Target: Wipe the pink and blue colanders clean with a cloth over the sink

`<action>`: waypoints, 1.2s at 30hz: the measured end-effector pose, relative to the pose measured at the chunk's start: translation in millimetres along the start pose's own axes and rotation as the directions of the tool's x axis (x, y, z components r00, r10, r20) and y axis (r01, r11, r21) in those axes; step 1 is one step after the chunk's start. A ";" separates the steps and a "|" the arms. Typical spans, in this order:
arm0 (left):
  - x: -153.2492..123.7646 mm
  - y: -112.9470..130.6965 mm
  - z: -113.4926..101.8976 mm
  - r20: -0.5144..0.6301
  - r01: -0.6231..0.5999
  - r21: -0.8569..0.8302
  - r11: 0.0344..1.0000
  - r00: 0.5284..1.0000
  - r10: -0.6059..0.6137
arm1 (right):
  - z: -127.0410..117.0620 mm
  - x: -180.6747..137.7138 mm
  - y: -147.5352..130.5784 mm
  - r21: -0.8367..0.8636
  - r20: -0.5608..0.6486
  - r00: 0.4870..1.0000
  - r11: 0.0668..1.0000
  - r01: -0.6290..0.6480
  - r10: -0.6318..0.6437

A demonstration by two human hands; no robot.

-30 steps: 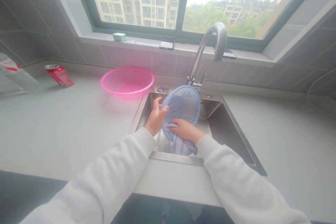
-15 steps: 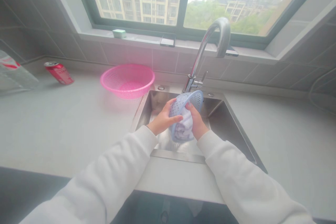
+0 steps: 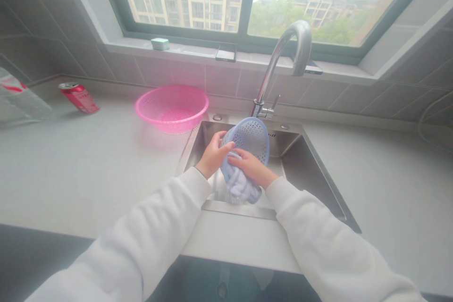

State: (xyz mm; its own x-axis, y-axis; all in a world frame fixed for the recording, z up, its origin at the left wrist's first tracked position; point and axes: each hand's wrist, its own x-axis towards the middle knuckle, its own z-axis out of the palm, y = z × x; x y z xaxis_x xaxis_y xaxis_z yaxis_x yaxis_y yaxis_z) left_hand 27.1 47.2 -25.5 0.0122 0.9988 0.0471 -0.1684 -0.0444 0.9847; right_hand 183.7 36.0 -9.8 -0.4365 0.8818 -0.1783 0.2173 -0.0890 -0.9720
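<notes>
Left hand (image 3: pixel 215 155): curled around the left side of a basket, its thumb laid over the rim.
Right hand (image 3: pixel 251 167): closed over a bunched cloth, which is pressed to the basket's near, lower rim; the fingertips are brought close to the other thumb.
Blue basket (image 3: pixel 252 136): round, pierced with a lattice pattern, held tilted above the sink, in front of the faucet's base.
Cloth (image 3: pixel 241 184): pale with lilac stripes, draped below the fingers in loose folds.
Sleeves (image 3: pixel 166 217): white, long, reached forward over the counter edge.
Sink (image 3: pixel 309 184): steel, rectangular, set into a pale countertop (image 3: pixel 88 165).
Faucet (image 3: pixel 300 49): chrome, arched high behind the sink, its spout turned to the right.
Left of the sink: a pink basket (image 3: pixel 171 125) is placed just beside it; farther left, a red can (image 3: pixel 80 99) is seen leaning in view, then a clear bottle (image 3: pixel 26 104), partly cut off.
Windowsill (image 3: pixel 191 55): a mint-green block (image 3: pixel 160 44) and a flat dark-edged object (image 3: pixel 225 53) are set there.
</notes>
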 end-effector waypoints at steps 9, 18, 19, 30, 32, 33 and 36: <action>-1.7 1.6 -0.7 0.013 -0.061 -0.028 0.998 0.998 0.061 | -4.7 -2.7 -1.6 -0.338 0.051 0.991 0.936 -0.097 0.121; -3.1 0.7 2.0 0.016 -0.016 0.023 1.000 1.000 0.016 | 0.2 -4.1 -5.7 -0.109 0.035 0.997 0.992 -0.062 0.066; -3.8 1.2 2.4 0.013 -0.014 0.025 1.000 1.000 0.014 | -0.1 -4.2 -5.8 -0.075 0.020 0.998 0.996 -0.053 0.054; -5.1 4.7 4.7 0.034 -0.088 -0.047 0.995 0.995 0.089 | -0.4 -5.5 -10.2 0.064 -0.012 1.000 0.998 0.007 -0.006; -5.2 2.4 4.3 0.048 -0.106 -0.038 0.994 0.993 0.108 | -0.3 -5.1 -9.2 0.144 -0.006 1.000 0.989 0.023 -0.022; -5.6 1.4 3.9 0.040 -0.116 -0.041 0.992 0.992 0.117 | -1.2 -4.7 -7.9 0.063 0.006 1.000 0.998 0.012 -0.012; -6.7 0.4 2.7 -0.004 -0.115 -0.057 0.992 0.993 0.115 | -6.6 -3.2 -0.9 -0.342 0.078 0.997 0.940 0.003 0.025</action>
State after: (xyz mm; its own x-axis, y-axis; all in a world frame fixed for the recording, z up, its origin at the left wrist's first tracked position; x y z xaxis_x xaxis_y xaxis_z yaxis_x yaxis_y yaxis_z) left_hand 29.6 40.4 -25.0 -0.0114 0.9872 0.1589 -0.2250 -0.1573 0.9616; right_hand 190.6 36.3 -7.3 -0.4976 0.8405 -0.2144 0.5019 0.0774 -0.8614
